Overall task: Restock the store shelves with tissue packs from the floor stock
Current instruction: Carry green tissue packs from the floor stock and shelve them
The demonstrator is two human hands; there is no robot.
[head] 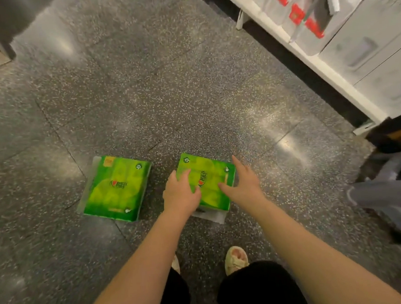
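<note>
Two green plastic-wrapped tissue packs lie flat on the speckled dark grey terrazzo floor, side by side and apart from each other, with a strip of bare floor between them. The left green tissue pack sits untouched, its printed face upward. The right green tissue pack lies directly ahead of the person's feet, also face up, with a flap of clear wrapping showing at its near edge.

Both hands are at the right pack. The left hand covers the pack's near-left corner, fingers bent over the top face and the left edge. The right hand is at the pack's right side, thumb laid across the top face and fingers extended along the right edge toward the far corner. Contact is on both sides of the pack; the pack's base appears level with the floor, and whether it has left the floor cannot be determined.

Both forearms are bare. Black trouser legs and light-coloured sandals appear below the pack.

A white store shelf unit runs along the upper right, carrying white boxed goods with red labels; motion blur obscures their detail. A grey plastic stool stands at the right edge.
</note>
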